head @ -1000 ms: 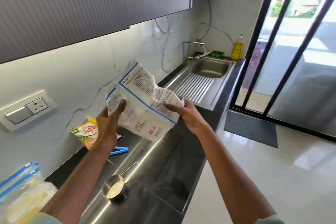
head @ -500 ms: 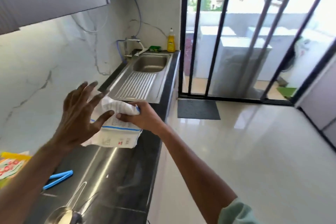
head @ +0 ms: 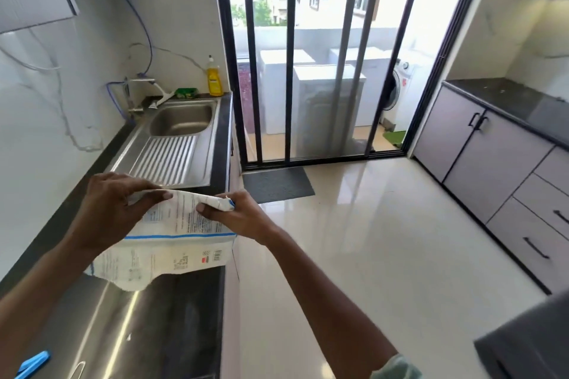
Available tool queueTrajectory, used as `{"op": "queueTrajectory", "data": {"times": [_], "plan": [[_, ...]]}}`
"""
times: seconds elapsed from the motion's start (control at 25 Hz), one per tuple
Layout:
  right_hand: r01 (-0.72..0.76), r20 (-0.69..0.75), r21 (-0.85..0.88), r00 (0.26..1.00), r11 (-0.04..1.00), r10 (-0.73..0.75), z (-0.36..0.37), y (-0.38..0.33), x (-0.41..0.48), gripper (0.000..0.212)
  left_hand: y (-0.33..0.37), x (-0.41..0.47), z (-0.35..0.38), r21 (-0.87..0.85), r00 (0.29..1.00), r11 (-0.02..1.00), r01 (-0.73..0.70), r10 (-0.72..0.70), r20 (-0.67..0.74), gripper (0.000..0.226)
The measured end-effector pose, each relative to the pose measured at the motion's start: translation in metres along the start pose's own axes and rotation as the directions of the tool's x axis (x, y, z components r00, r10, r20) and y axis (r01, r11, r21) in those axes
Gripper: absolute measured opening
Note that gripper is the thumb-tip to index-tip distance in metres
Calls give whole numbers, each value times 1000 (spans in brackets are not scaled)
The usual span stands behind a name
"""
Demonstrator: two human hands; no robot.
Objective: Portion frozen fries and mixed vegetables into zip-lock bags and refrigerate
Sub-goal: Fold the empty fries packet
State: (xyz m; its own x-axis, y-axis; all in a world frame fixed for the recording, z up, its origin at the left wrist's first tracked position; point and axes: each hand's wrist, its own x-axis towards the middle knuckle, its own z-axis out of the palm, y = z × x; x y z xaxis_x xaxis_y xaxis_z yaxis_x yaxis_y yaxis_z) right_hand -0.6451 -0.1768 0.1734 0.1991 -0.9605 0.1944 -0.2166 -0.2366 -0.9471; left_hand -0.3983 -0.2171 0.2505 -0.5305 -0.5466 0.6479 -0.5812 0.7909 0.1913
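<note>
Left hand (head: pixel 112 212) and right hand (head: pixel 238 220) each pinch folded top of white printed plastic pouch (head: pixel 166 252); slack fold could reopen, spilling.

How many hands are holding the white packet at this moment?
2. The left hand pinches the folded top of the white packet at its left end; the right hand grips the top at its right end. No other hand is visible.

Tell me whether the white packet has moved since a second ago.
Yes: the white packet shifted away from the wall, toward the counter front edge.
</note>
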Motion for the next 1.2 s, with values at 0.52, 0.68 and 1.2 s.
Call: {"op": "queueTrajectory", "data": {"times": [0.52,0.68,1.2], "plan": [[57,-222,-114,972,992,-81,-16,8,-21,8,8,6,12,94,980,995,30,-48,194,46],[5,95,-180,995,984,12,-14,8,-26,12,4,-12,14,67,956,995,71,-87,279,32],[-74,320,-108,942,991,106,-13,4,-28,26,-17,-41,9,108,953,975,194,-214,216,40]]}}
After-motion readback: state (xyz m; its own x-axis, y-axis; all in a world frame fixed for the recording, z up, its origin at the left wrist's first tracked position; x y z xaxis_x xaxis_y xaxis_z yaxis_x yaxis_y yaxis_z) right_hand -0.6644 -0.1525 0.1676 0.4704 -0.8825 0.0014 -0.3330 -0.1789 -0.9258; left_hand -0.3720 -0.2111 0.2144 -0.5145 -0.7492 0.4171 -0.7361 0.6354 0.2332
